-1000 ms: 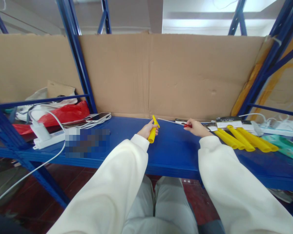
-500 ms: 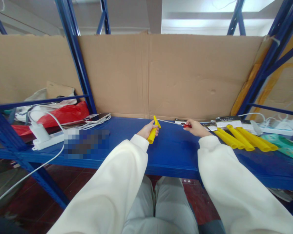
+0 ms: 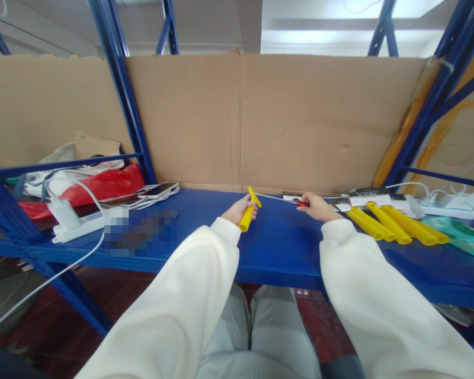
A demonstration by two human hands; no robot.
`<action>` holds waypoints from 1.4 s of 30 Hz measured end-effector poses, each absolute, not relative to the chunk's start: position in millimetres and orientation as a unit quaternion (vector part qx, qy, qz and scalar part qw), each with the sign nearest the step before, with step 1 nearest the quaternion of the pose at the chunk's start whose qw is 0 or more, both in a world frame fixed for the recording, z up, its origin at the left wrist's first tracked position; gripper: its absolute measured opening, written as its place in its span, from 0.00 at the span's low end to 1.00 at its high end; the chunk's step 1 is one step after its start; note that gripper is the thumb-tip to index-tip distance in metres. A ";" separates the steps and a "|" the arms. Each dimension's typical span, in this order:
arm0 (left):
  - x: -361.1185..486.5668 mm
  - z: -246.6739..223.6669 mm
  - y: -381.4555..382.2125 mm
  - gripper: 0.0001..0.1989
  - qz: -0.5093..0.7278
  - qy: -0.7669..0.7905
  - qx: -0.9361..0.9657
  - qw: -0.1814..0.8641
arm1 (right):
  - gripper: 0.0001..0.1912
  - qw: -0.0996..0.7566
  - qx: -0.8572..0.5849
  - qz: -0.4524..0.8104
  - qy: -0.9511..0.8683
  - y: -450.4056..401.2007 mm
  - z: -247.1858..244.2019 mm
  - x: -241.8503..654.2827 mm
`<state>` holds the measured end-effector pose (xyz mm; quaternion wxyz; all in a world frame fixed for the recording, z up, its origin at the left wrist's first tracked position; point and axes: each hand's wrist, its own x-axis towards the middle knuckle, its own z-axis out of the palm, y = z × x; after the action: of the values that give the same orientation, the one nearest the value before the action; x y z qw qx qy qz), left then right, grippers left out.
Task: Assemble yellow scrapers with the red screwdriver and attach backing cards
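My left hand point(image 3: 237, 211) is wrapped around a yellow plastic tube point(image 3: 246, 217) with a crosspiece at its upper end, tilted above the blue shelf point(image 3: 276, 247). To its right, my right hand point(image 3: 319, 207) pinches the red handle of a screwdriver-like tool point(image 3: 303, 203). A long thin shaft runs left from that handle toward the top of the yellow piece. Whether its tip touches the piece is too small to tell. Several more yellow tubes point(image 3: 408, 225) lie side by side to the right of my right hand.
Cardboard point(image 3: 300, 121) walls off the back, between blue rack posts point(image 3: 130, 100). At left are a white power strip point(image 3: 77, 226), a red bag point(image 3: 110, 184) and a phone point(image 3: 160, 190). A green packet point(image 3: 458, 234) and another power strip point(image 3: 450, 210) lie at right.
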<state>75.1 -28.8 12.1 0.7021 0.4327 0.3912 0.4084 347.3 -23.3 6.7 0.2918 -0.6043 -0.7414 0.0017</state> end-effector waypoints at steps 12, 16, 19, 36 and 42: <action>74.7 10.0 -26.9 0.36 0.402 0.442 0.475 0.646 | 0.09 0.295 -0.575 -0.013 -0.763 -22.4 7.1 352.3; 68.5 8.2 -23.8 0.39 0.397 0.466 0.506 0.608 | 0.06 0.278 -0.538 -0.007 -0.796 -26.0 10.4 352.6; 63.8 7.9 -24.1 0.40 0.393 0.488 0.521 0.580 | 0.09 0.259 -0.517 0.028 -0.815 -28.0 10.8 350.2; 59.7 10.7 -30.0 0.39 0.391 0.505 0.536 0.552 | 0.12 0.236 -0.523 0.043 -0.818 -27.0 4.4 341.4; 61.7 12.5 -34.1 0.38 0.394 0.517 0.538 0.537 | 0.13 0.258 -0.586 0.001 -0.768 -28.5 2.4 336.4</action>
<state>61.7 -34.1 12.5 0.5367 0.5380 0.5172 0.3936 336.4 -28.5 2.4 0.2581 -0.5860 -0.7681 0.0010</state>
